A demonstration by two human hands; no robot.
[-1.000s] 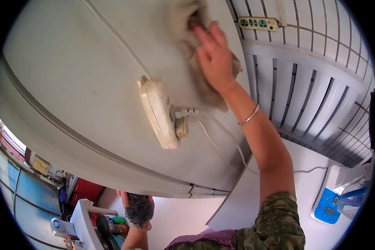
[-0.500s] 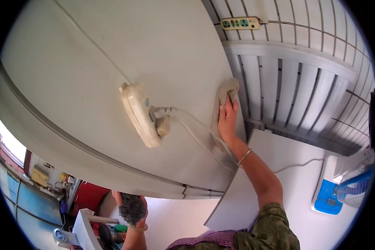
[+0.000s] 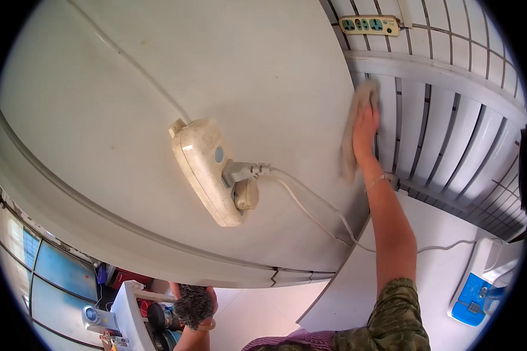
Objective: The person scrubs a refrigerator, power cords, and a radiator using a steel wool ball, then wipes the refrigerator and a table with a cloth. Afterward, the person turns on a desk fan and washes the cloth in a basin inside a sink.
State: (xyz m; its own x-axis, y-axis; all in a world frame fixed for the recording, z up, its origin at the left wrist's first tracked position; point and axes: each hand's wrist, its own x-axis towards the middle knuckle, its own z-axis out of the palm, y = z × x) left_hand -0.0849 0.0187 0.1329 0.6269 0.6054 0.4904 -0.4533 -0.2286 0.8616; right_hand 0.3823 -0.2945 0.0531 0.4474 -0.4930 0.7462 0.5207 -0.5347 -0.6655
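Beside the edge of the pale panel, our right hand presses the cloth, fingers fairly straight; blur hides how firmly they grip. We judge this a wiping stroke; a stroke back across would call for a flat palm and care around the plug in the power strip. Lower down, our left hand has its fingers curled around a dark wiry pad.

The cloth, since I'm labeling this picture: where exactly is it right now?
In the head view, the cloth is right of center, at the right hand, along the white surface's right edge beside the slats.
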